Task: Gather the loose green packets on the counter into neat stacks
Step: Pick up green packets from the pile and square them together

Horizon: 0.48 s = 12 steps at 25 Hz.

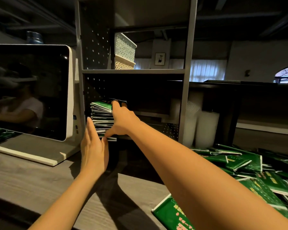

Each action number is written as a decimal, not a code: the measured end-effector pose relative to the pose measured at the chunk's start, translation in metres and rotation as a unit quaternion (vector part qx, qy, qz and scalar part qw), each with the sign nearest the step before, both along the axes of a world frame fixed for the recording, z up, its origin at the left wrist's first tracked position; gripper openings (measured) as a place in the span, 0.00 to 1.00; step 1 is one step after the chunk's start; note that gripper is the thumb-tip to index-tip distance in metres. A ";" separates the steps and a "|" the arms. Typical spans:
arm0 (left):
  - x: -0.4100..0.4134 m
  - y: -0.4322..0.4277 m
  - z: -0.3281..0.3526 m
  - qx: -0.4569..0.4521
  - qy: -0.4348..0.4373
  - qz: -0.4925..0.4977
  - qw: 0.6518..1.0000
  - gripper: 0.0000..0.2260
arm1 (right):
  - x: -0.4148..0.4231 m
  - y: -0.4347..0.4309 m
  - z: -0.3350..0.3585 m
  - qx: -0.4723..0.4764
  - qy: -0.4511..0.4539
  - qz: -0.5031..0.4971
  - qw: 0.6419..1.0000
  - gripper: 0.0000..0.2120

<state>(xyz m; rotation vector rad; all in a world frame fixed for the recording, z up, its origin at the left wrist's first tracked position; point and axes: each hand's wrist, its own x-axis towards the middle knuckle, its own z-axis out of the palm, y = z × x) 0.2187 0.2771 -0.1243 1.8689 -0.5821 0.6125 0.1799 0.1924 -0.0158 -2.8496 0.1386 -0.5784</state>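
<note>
**Item 1.** Stack of green packets point(102, 117): sitting in the lower compartment of the grey shelf unit point(184, 80), at its left side by the perforated wall. The edges are lining up roughly, and the topmost packets are tilting a little.

**Item 2.** Right hand point(123, 120): reaching into the compartment from the right. Its grip is grasping the stack, with the fingers lying over the top packet and the thumb pressing in near the bottom ones.

**Item 3.** Left hand point(93, 148): its grip is released, the fingers straight and together. It is pressing flat against the near left face of the stack, low down.

**Item 4.** Loose green packets point(249, 165): lying in an untidy, overlapping heap on the desk point(32, 176) at the right, well apart from the stack.

**Item 5.** Single packet point(171, 214): lying alone at the near edge of the desk, beside the right forearm.

**Item 6.** Screen point(28, 90): dark and white-cased, standing on the desk just left of the shelf unit. More green packets are showing at the far left behind its base.

**Item 7.** Lattice baskets point(124, 52): two of them, one sitting on the other on the upper shelf.

**Item 8.** White cups point(204, 128): standing in stacks just right of the shelf unit's post.
</note>
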 end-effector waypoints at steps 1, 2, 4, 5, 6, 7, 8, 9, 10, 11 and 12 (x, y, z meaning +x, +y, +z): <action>0.007 -0.001 -0.001 0.022 -0.016 0.035 0.999 0.32 | 0.005 0.000 0.001 0.001 0.005 -0.004 1.000 0.47; 0.013 -0.001 -0.002 0.042 -0.032 0.068 0.996 0.32 | 0.012 0.001 0.001 0.000 0.009 -0.009 1.000 0.48; 0.024 -0.002 -0.003 0.062 -0.038 0.116 0.991 0.32 | 0.025 0.003 0.002 -0.010 0.014 -0.020 1.000 0.50; 0.028 -0.004 -0.003 0.063 -0.022 0.124 0.990 0.33 | 0.032 0.004 0.003 -0.015 0.018 -0.025 0.999 0.51; 0.032 -0.005 -0.002 0.059 -0.001 0.123 0.991 0.34 | 0.038 0.005 0.004 -0.023 0.026 -0.030 0.999 0.52; 0.036 -0.006 -0.002 0.058 0.012 0.118 0.991 0.35 | 0.045 0.006 0.005 -0.028 0.036 -0.037 0.998 0.53; 0.040 -0.008 -0.002 0.060 0.018 0.114 0.991 0.35 | 0.050 0.007 0.006 -0.027 0.048 -0.046 0.997 0.54; 0.043 -0.009 -0.003 0.063 0.019 0.112 0.992 0.36 | 0.054 0.009 0.006 -0.023 0.059 -0.055 0.996 0.54; 0.046 -0.009 -0.003 0.064 0.018 0.109 0.992 0.36 | 0.058 0.010 0.007 -0.022 0.067 -0.064 0.995 0.55; 0.047 -0.010 -0.004 0.062 0.021 0.108 0.992 0.36 | 0.060 0.011 0.007 -0.026 0.074 -0.071 0.994 0.55; 0.049 -0.009 -0.005 0.061 0.023 0.110 0.992 0.35 | 0.063 0.013 0.009 -0.032 0.079 -0.074 0.994 0.56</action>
